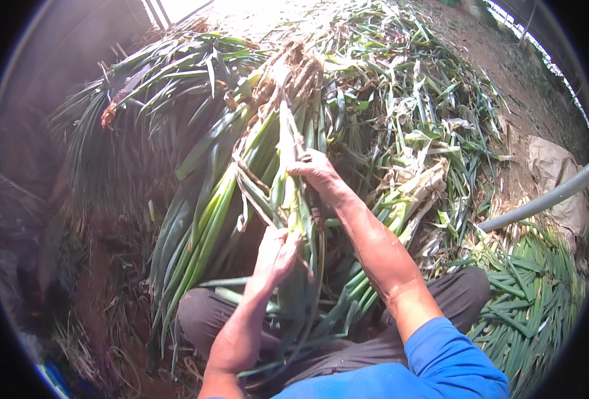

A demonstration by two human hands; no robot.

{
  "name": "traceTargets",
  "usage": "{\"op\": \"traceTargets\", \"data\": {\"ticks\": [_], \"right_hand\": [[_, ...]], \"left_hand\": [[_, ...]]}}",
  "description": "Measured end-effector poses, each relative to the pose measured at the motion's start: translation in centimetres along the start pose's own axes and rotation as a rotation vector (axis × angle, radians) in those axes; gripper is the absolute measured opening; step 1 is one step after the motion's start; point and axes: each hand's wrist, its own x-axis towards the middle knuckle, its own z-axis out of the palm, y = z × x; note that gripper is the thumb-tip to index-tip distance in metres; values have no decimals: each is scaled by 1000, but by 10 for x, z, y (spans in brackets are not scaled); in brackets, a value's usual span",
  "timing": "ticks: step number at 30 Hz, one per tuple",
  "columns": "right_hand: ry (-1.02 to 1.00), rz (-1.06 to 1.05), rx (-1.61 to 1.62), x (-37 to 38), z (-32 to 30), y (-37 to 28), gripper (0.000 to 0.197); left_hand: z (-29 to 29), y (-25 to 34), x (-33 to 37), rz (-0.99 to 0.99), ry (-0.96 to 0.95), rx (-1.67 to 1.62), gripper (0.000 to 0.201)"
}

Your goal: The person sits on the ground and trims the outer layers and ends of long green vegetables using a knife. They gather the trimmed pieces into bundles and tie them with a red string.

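Observation:
In front of my lap, a long green onion [286, 136] stands with its pale stem pointing away from me and its green leaves trailing over my legs. My right hand [316, 171] is wrapped round the stem partway up. Lower down, my left hand [278, 256] is closed in a pinch on the leaves of the same onion. Past my right hand lies a clump of brown, soil-covered roots [294, 70], with more onion stalks fanning out to the left [204, 233]. Several dry, brownish outer leaves [251, 176] hang beside the stem.
A large heap of stripped green leaves [401, 86] spreads ahead and to the right. Whole onions [155, 100] are piled at the far left. More green onions [531, 286] lie by my right knee, near a grey pipe [541, 199] and a brown paper sack [553, 166].

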Motion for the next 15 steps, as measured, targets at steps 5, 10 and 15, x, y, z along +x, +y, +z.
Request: {"op": "traceTargets", "data": {"ticks": [5,10,15], "right_hand": [[106,-143,310,-47,-47,-6,32],[202,-147,364,-94,-93,-6,27],[740,-229,129,-96,-161,22,31]], "left_hand": [[-79,22,23,266,436,197,37],[-116,-44,54,-52,140,794,63],[-85,-27,61,237,481,907,41]]}}
